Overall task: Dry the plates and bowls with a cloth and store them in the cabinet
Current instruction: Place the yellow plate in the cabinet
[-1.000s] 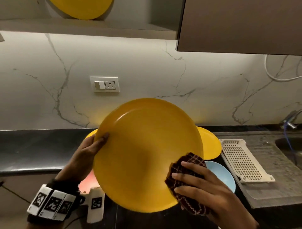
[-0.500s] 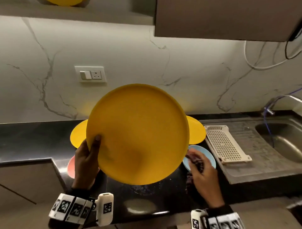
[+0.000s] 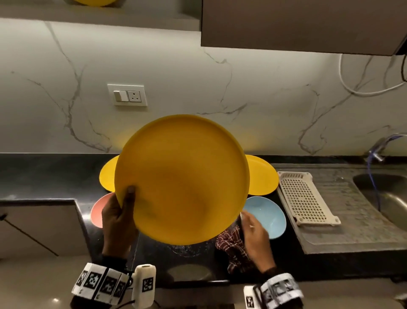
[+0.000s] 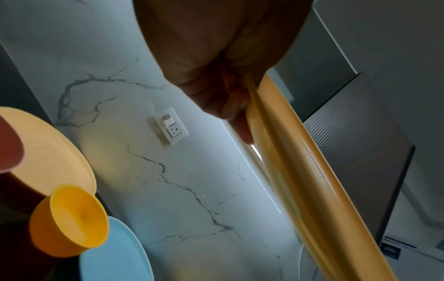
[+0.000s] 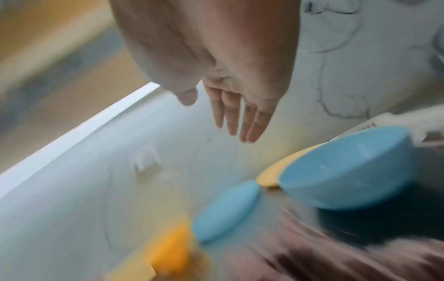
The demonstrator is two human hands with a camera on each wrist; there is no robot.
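Note:
A large yellow plate [image 3: 182, 176] is tilted up over the dark counter. My left hand [image 3: 121, 207] grips its left rim, thumb on the near face; in the left wrist view the left hand [image 4: 225, 95] has its fingers curled behind the plate's edge [image 4: 300, 171]. My right hand [image 3: 253, 231] hovers by the plate's lower right rim with straight fingers [image 5: 240, 117] and holds nothing. The dark red patterned cloth [image 3: 231, 249] lies bunched on the counter just beside and under that hand, blurred in the right wrist view [image 5: 336, 262].
On the counter sit a blue bowl [image 3: 271, 214], a pink bowl [image 3: 97, 211], two yellow plates [image 3: 262, 176], a small yellow cup [image 4: 69, 220] and a blue plate [image 4: 113, 256]. A white drainer rack [image 3: 304, 196] and sink [image 3: 385, 194] lie right. A yellow plate [image 3: 92, 1] sits on the open upper shelf.
My right hand left the plate's face, dropped to the counter and let go of the cloth. The left hand turned the plate so its other face is toward me.

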